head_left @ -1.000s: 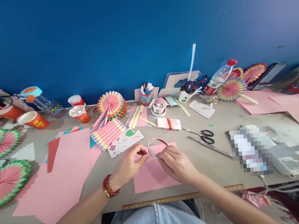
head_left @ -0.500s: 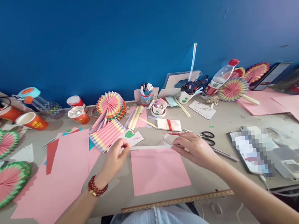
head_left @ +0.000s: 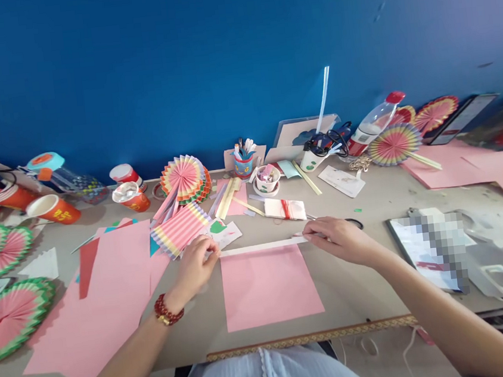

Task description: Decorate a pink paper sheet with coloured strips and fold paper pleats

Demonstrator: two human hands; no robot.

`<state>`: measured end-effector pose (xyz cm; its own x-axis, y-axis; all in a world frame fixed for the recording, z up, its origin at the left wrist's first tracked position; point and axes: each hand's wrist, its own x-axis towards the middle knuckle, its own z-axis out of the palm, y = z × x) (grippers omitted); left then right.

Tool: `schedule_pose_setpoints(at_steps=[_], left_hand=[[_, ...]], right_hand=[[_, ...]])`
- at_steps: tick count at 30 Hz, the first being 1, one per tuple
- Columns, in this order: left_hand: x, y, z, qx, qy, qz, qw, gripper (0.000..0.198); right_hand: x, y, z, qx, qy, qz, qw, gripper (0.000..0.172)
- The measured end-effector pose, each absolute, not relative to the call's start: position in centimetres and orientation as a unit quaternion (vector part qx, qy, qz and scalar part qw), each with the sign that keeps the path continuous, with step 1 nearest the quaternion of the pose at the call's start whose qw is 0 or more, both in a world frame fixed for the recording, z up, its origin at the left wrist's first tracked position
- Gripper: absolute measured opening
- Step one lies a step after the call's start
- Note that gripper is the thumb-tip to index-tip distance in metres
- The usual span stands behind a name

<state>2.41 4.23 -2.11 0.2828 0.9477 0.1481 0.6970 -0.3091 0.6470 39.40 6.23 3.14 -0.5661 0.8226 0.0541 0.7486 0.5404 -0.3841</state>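
A pink paper sheet lies flat in front of me, with a narrow white tape strip running along its far edge. My left hand is closed, thumb and finger pinched at the strip's left end, by the sheet's far left corner. At the strip's right end, the fingers of my right hand are closed on it, just past the far right corner. A pair of black-handled scissors lies mostly hidden behind my right hand. Near my left hand rests a pleated striped paper piece.
Larger pink sheets cover the left side, near green-edged paper fans. A stack of pleated fans, a pen cup and a bottle stand along the blue wall. A phone lies at right.
My right hand has moved slightly right, drawing the white strip straighter along the sheet's far edge. The loop that showed beside its fingers is gone from sight. My left hand stays nearly still.
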Motion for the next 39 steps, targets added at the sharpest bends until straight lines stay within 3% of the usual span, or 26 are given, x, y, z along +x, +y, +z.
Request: schedule_pose_setpoints(at_steps=[6,11,20,27,39], left_hand=[[2.2,4.2,-2.1,0.774,0.541,0.233,0.232,0.013],[2.1,4.0,-2.5,0.795,0.548,0.199,0.167,0.011],[2.9,3.3,-2.7,0.805,0.558,0.166,0.114,0.011],[3.5,3.3,-2.2,0.802,0.572,0.14,0.102,0.013],[3.2,3.4,-2.7,0.803,0.568,0.141,0.115,0.012]], right_hand=[[38.8,5.9,1.5,-0.478,-0.875,0.034,0.061,0.014],[37.7,5.6,1.2,-0.474,-0.879,0.005,0.046,0.006],[37.2,4.8,0.4,-0.44,-0.895,-0.044,0.062,0.02],[37.4,4.7,0.1,-0.425,-0.897,-0.123,0.014,0.015],[37.1,4.7,-0.1,-0.42,-0.898,-0.129,-0.001,0.015]])
